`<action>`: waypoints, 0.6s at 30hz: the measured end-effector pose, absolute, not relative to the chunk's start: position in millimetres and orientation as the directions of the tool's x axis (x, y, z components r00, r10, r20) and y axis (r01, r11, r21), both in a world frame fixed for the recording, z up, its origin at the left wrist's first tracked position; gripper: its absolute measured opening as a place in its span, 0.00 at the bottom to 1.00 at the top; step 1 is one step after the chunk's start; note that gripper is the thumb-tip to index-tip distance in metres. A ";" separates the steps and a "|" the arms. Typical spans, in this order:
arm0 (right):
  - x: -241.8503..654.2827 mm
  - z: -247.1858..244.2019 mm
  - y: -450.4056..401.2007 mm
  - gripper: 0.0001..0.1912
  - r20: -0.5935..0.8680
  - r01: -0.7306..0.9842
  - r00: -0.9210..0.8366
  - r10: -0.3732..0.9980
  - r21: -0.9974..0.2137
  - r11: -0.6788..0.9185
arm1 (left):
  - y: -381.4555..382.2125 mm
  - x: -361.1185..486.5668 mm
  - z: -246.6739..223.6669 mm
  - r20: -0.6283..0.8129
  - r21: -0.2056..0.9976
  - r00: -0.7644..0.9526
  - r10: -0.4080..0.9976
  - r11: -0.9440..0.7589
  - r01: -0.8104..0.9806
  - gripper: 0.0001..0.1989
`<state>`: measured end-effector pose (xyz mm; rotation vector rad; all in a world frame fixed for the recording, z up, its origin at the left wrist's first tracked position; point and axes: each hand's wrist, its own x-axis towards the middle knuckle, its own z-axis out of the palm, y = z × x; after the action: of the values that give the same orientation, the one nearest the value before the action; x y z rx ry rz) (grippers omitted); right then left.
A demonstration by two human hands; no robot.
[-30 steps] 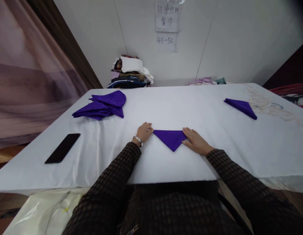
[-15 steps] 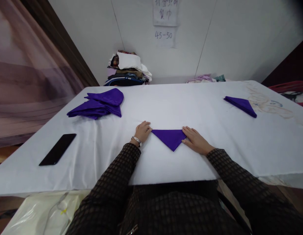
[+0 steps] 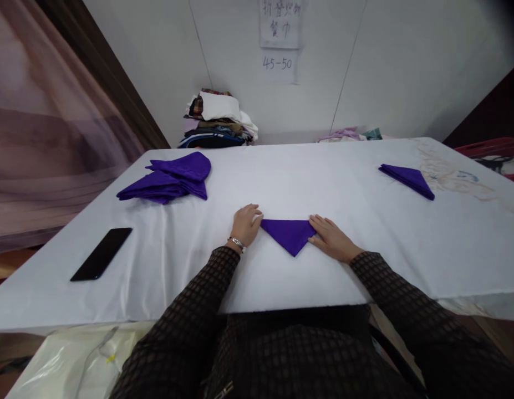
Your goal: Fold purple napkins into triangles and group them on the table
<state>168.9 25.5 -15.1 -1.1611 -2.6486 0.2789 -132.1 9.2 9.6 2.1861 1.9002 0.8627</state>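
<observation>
White-covered table (image 3: pixel 298 177); 2 folded napkins (image 3: pixel 289 235) (image 3: pixel 410 180); napkin pile (image 3: pixel 167 183); black slab (image 3: pixel 102 255)

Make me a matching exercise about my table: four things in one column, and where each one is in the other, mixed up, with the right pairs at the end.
Things
1. Left hand
2. Right hand
3. Black slab
4. Handwritten papers

Places
A. On the wall
B. Resting over the right corner of the purple triangle
C. Lying on the left side of the white table
D. At the purple triangle's left corner, below it a bracelet on the wrist

Pairs: 1-D, 2-B, 3-C, 4-A
</observation>
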 end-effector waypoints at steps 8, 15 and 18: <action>169.6 -19.9 27.1 0.33 0.159 0.686 -0.656 0.738 -0.281 0.671 | -29.5 -51.3 12.2 0.126 0.292 0.539 0.833 -0.551 0.782 0.30; 170.0 -18.2 28.6 0.35 0.132 0.689 -0.655 0.744 -0.301 0.660 | -29.0 -52.2 -3.5 0.025 0.233 0.571 0.821 -0.560 0.795 0.34; 171.0 -15.8 28.3 0.34 0.107 0.702 -0.649 0.753 -0.296 0.647 | -28.9 -52.0 -3.0 0.007 0.205 0.572 0.820 -0.561 0.802 0.34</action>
<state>171.0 28.3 -15.8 -1.1862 -2.6459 0.3371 -52.0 -28.9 -3.0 2.6230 1.3676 0.1501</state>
